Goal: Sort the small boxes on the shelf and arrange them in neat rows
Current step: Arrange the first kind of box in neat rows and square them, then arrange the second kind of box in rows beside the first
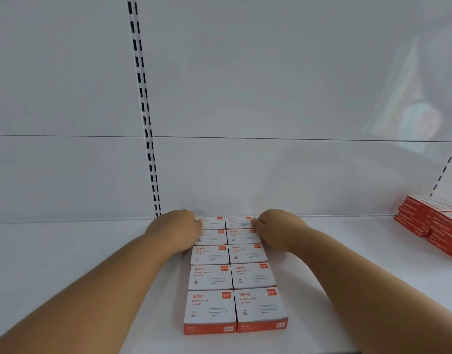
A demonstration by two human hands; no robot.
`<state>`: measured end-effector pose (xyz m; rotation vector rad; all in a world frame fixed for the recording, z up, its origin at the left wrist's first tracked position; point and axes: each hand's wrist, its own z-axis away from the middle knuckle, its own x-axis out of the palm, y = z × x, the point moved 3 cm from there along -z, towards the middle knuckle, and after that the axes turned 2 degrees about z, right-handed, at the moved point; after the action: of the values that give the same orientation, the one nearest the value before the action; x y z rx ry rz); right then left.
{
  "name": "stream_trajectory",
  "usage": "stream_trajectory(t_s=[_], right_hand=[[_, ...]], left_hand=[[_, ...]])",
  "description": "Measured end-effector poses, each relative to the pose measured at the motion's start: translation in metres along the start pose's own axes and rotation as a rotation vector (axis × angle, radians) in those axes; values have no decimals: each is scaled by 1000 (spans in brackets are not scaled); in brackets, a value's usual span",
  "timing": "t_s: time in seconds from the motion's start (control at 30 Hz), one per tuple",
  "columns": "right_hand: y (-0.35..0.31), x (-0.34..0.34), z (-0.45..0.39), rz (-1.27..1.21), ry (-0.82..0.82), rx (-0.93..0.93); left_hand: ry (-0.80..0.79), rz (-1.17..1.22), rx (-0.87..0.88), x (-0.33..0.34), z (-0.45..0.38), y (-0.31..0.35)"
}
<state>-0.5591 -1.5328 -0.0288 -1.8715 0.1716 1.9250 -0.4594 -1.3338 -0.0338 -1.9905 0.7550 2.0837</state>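
Head camera looked down on a white shelf (66,251) where ten small paper clip boxes (234,274) lay flat in two columns of five, running from the shelf's front edge back to the rear wall. Each box showed a white top with red print and a red front side, and neighbouring boxes touched along their edges, so the block looked tidy and squared off.

Both bare forearms reached in from the lower corners of the view. The left hand (177,229) sat against the left side of the block, beside the two rearmost boxes of the left column, its fingers bent over onto their outer edge. The right hand (276,229) mirrored it on the right side, with fingers curled and fingertips (254,223) resting on the top edge of the back box in the right column. The two hands pressed the far end of the block between them; neither one lifted a box clear of the shelf, and how firmly each gripped could not be told.

Behind the block stood the white back panel (271,98), crossed by a thin horizontal seam. A slotted upright (145,111) ran down it to the shelf just left of the left hand, and a second slotted upright (447,167) showed at the far right. Well apart from the block, at the right edge, a stack of red boxes (434,223) lay in layers on the same shelf.
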Motion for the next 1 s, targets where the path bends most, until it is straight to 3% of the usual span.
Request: stream_trajectory(t_s=[0.77, 0.87, 1.0], right_hand=[[-8, 1, 4, 22, -5, -16], [-3, -9, 15, 19, 155, -1], [3, -29, 43, 27, 420, 12]], left_hand=[[63, -9, 48, 5, 2, -2], [167, -36, 55, -7, 9, 2], [325, -89, 209, -29, 38, 30]])
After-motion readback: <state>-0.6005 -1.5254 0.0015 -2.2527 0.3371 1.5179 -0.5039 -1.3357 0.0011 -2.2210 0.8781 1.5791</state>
